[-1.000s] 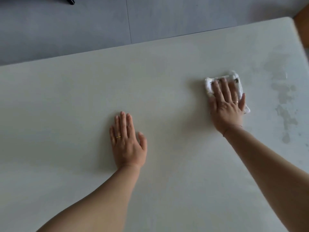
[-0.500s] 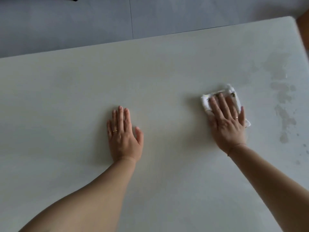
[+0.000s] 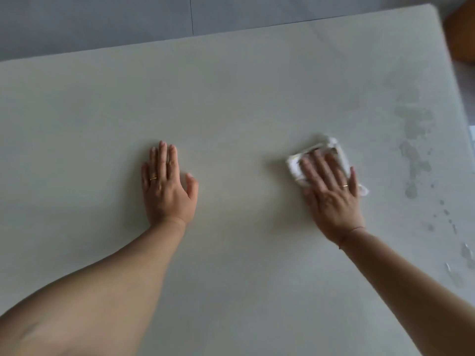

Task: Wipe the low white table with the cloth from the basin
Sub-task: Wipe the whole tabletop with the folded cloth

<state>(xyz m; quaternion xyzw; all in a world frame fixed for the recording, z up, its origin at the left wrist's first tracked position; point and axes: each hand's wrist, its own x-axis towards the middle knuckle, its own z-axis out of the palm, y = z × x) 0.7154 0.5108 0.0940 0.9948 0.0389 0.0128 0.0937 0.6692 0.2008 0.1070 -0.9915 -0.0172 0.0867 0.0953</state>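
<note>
The low white table [image 3: 231, 98] fills most of the view. A small folded white cloth [image 3: 295, 164] lies flat on it, right of centre. My right hand [image 3: 331, 196] presses down on the cloth with straight fingers, covering most of it. My left hand [image 3: 168, 186] rests flat on the bare tabletop, fingers straight, a hand's width or two to the left of the cloth. No basin is in view.
Wet smears and drops [image 3: 416, 140] run down the table's right side. Grey floor [image 3: 102, 21] lies beyond the far edge. A brown wooden object [image 3: 462, 32] shows past the far right corner.
My right hand has dragged the cloth toward me across the table. My left hand has stayed flat in place.
</note>
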